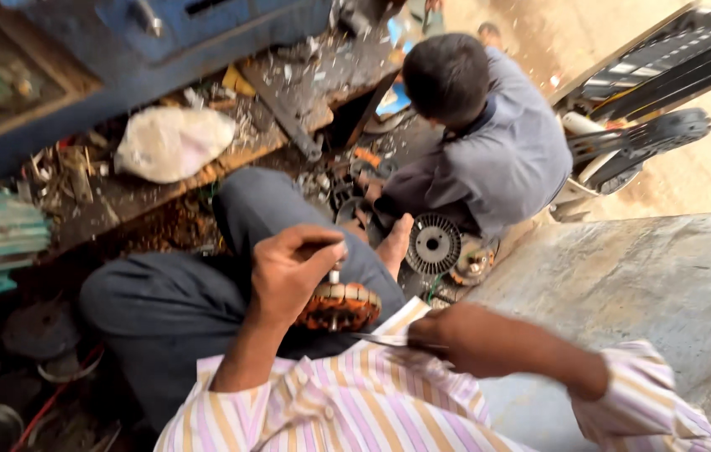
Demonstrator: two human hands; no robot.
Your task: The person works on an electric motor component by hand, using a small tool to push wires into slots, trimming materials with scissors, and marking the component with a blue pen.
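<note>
Gripping the shaft of a copper-wound motor stator [338, 305] from above, the left hand [288, 272] steadies it on the person's knee; the right hand [447, 335], just right of the stator, has its fingers closed on a thin blade-like tool [385, 340] pointed at the windings; the coils look intact, so the work on them seems barely begun. Beyond the stator lies a round slotted rotor [433, 243] on the floor; farther off, another person [477, 125] crouches among scattered parts.
</note>
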